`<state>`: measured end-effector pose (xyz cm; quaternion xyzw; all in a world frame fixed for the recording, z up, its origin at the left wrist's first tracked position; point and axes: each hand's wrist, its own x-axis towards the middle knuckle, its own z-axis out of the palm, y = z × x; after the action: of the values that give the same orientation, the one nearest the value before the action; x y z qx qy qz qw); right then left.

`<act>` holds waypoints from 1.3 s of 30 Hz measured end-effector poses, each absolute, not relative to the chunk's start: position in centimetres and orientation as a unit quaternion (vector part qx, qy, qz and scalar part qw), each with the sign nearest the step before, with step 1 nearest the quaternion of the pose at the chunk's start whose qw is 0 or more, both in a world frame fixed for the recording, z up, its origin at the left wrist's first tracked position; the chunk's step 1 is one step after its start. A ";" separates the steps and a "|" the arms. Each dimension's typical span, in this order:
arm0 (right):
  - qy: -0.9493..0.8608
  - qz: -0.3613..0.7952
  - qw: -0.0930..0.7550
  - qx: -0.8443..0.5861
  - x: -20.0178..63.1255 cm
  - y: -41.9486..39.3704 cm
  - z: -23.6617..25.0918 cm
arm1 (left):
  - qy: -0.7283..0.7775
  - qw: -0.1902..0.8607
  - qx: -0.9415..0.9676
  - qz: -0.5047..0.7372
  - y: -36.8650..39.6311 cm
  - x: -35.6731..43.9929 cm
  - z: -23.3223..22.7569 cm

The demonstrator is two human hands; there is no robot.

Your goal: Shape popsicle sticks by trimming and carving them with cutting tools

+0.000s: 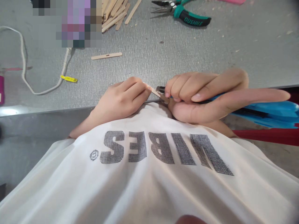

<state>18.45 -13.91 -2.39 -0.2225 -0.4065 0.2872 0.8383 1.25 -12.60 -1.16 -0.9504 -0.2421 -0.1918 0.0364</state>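
grey speckled table (210, 56), scattered wooden sticks (114, 14)

The table (210, 59) is matt grey metal with a brushed grain. On it, beyond its near edge, lie pale raw-wood sticks (114, 14) — smooth, unvarnished — and pliers (179, 12) with dull steel jaws and rubbery teal-black grips. The cord (23, 62) looks woven, the shirt (151, 174) soft white cloth.

A craft workbench is showing here: a grey, scuffed metal-topped table (210, 56) is carrying a heap of wooden craft sticks (114, 14) at twelve o'clock, teal-handled pliers (184, 14) at one o'clock, and wood chips (235, 49) lying scattered at two o'clock.
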 end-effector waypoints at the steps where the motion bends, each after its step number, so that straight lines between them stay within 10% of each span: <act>1: -0.408 0.274 0.844 -0.216 18.3 -13.6 -2.6 | -0.242 0.034 -0.951 -0.192 -12.6 1.3 -1.1; 39: -0.366 0.223 0.879 -0.210 18.2 -13.1 -2.0 | -0.263 -0.020 -0.939 -0.219 -12.5 1.3 -1.5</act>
<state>18.22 -13.08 -1.97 -0.2102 -0.3660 0.2225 0.8788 1.30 -12.54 -1.45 -0.9393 -0.2634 -0.2187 -0.0203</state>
